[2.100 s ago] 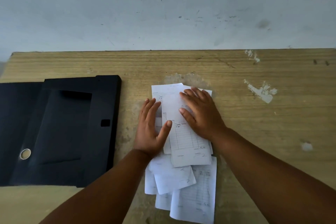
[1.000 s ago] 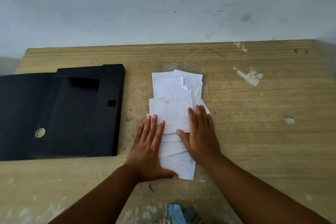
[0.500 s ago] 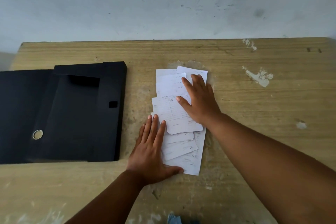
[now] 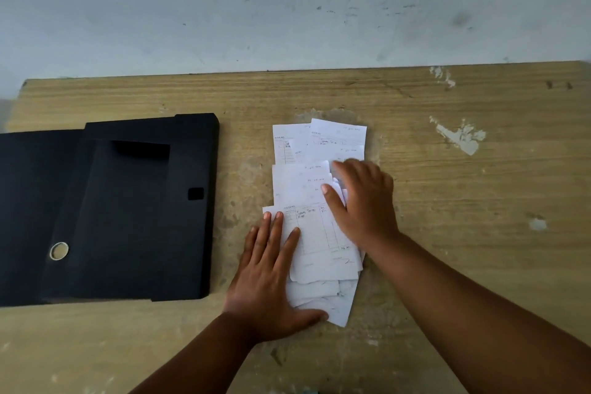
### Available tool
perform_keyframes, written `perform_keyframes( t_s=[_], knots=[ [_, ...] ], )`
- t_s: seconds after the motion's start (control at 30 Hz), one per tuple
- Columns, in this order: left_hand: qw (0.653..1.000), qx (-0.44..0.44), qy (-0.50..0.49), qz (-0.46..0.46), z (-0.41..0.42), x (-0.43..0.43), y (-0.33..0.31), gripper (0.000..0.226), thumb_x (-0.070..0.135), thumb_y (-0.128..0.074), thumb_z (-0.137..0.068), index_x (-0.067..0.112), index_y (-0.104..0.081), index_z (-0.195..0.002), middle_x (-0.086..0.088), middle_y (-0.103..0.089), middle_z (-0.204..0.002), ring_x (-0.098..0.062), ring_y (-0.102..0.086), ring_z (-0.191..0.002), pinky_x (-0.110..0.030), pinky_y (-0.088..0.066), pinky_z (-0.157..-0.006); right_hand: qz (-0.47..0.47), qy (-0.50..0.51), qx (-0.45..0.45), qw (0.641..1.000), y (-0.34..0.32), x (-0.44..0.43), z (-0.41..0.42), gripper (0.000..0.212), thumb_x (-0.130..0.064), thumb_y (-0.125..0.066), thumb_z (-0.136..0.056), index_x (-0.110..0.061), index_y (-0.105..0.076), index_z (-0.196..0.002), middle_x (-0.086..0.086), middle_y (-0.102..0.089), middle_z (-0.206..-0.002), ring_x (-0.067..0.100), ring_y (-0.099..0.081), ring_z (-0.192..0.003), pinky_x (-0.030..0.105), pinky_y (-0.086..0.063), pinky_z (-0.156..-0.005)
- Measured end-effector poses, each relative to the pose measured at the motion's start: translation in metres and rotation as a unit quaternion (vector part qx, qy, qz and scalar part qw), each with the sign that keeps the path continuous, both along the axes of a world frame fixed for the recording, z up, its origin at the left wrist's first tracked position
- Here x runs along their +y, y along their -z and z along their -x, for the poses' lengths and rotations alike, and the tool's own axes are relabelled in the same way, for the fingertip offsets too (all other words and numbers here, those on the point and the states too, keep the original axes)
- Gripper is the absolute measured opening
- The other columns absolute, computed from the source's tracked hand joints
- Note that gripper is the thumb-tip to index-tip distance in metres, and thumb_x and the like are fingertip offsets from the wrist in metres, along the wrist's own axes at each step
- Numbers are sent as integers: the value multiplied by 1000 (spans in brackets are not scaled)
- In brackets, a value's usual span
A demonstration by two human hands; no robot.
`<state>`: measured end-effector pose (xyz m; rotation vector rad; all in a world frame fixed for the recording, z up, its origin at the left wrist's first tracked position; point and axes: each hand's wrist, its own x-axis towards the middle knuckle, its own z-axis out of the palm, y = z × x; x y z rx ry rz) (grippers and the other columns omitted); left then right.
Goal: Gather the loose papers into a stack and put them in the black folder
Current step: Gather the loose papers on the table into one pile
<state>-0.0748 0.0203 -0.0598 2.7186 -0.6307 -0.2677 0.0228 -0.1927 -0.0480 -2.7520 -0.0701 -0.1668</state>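
Note:
Several white printed papers [image 4: 315, 230] lie overlapped in a loose column on the middle of the wooden table [image 4: 463, 201]. My left hand [image 4: 267, 278] rests flat on the column's lower left edge, fingers spread. My right hand [image 4: 363, 201], slightly blurred, presses flat on the right side of the papers, thumb on a middle sheet. Neither hand has a sheet lifted. The black folder [image 4: 128, 214] lies open and flat to the left of the papers, apart from them, with a round hole near its lower left.
A pale scuffed wall [image 4: 287, 9] rises right behind the table's far edge. White paint chips [image 4: 460, 137] mark the table's right part. Bare wood runs between the folder and the papers and along the front edge.
My right hand has slid down the column toward me, dragging upper sheets over the lower ones. My left hand has stayed pressed at the lower left of the papers. The folder has not moved.

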Motion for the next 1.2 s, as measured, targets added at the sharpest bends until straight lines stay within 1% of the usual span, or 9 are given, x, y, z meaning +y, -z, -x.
perform_keyframes(
  t_s=[0.1, 0.17, 0.23, 0.3, 0.37, 0.53, 0.7, 0.93, 1.2],
  knots=[
    [1000, 2, -1, -8, 0, -3, 0, 135, 97, -52, -65, 6, -25, -161, -23, -7, -171, -40, -2, -159, -63, -18, -123, 11, -2, 8, 1000, 0, -2, -40, 56, -54, -45, -91, -18, -53, -133, 4, -54, -138, 29, -44, -133, 48, -34, -105],
    [1000, -1, -6, -2, -1, -3, 1, 135, 97, -53, -66, 6, -24, -161, -22, -7, -171, -40, -2, -159, -62, -17, -124, 34, -24, 51, 998, 3, -4, -66, 66, -59, -40, -91, -17, -45, -142, 10, -40, -153, 33, -29, -145, 52, -25, -114],
    [1000, -5, -12, 11, -1, -1, 4, 133, 95, -55, -67, 6, -24, -161, -22, -8, -171, -39, -3, -159, -59, -16, -125, 32, -43, 110, 992, 7, -7, -88, 72, -62, -36, -93, -20, -32, -151, 10, -22, -163, 32, -12, -152, 52, -14, -120],
    [1000, -4, -17, 17, -1, 0, 6, 133, 95, -56, -67, 7, -24, -161, -21, -8, -171, -38, -3, -159, -56, -14, -125, 37, -61, 139, 988, 10, -9, -101, 77, -67, -31, -90, -23, -25, -153, 6, -18, -164, 30, -8, -152, 52, -11, -120],
    [999, -3, -27, 25, -2, 0, 7, 134, 95, -57, -66, 8, -21, -162, -21, -6, -171, -37, -3, -159, -56, -15, -127, 54, -75, 122, 988, 11, -10, -105, 80, -73, -30, -85, -25, -29, -149, 0, -29, -157, 28, -16, -149, 52, -18, -116],
    [998, -5, -39, 50, -4, 1, 9, 134, 93, -59, -67, 8, -17, -162, -22, -5, -171, -38, -2, -159, -58, -19, -124, 44, -97, 90, 990, 0, -5, -101, 83, -75, -50, -79, -24, -40, -144, -4, -45, -148, 27, -35, -136, 49, -28, -106],
    [997, 8, -33, 70, -15, 2, 10, 128, 89, -62, -69, 10, -22, -162, -18, -4, -172, -37, 0, -159, -55, -15, -124, 3, -74, 119, 990, -8, 0, -101, 79, -71, -57, -79, -25, -45, -142, 2, -51, -143, 29, -38, -135, 47, -29, -106],
    [998, 24, -6, 57, -33, 6, 11, 122, 86, -65, -68, 15, -29, -161, -11, -7, -173, -31, 2, -160, -55, -16, -125, 1, -66, 161, 985, -13, 2, -99, 63, -67, -53, -84, -28, -54, -134, 3, -53, -135, 27, -38, -133, 46, -27, -106],
    [996, 46, -45, 69, -33, 0, 9, 124, 85, -64, -68, 18, -21, -163, -8, 0, -173, -27, 8, -160, -50, -11, -125, -40, -88, 149, 984, -13, 5, -75, 56, -63, -50, -89, -23, -60, -127, 1, -62, -129, 26, -48, -126, 46, -35, -103]
  ],
)
